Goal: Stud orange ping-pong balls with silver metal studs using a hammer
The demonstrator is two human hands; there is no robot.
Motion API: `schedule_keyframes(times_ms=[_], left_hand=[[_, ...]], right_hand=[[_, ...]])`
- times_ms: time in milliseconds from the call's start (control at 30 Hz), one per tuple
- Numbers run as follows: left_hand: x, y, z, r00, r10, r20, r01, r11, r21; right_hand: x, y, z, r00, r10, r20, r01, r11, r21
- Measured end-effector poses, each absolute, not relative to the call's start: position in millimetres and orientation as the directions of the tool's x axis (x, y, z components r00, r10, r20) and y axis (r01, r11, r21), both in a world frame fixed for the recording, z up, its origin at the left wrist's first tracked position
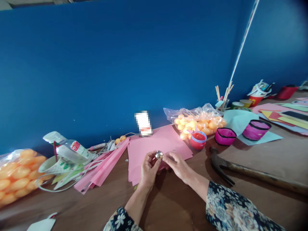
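Note:
Between the thumb and fingers of my left hand is a small, round, shiny silver piece; its exact kind does not show. My right hand comes in from the right with thumb and forefinger pinched together at the silver piece's right edge. Whether those fingertips grip the piece itself or something tiny beside it, I cannot tell. Both hands are over the near part of a stack of pink paper sheets on the brown table.
A claw hammer lies to the right. Behind it stand two magenta fabric rings and a red cup. Bags of orange balls sit at the back and far left. Folded pink strips and a plastic bottle lie left.

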State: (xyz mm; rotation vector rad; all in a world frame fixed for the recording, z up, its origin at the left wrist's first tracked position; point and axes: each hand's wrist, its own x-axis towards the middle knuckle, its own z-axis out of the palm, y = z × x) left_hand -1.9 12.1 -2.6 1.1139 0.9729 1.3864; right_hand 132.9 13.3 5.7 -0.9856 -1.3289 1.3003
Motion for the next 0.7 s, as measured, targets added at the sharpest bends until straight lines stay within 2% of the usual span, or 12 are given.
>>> schedule_keyframes(times_ms=[267,700], left_hand=[[-2.1,11.8,-1.5,-0.009,0.997,0.078,-0.231,-0.077,0.97],[-0.9,11.6,0.8,-0.028,0.991,0.135,-0.187,-0.137,0.973]], right_hand=[[133.1,13.0,5.8,-0.186,0.978,0.097,-0.09,0.081,-0.993],[133.2,12.5,8.2,-0.199,0.976,0.088,-0.095,0.07,-0.993]])
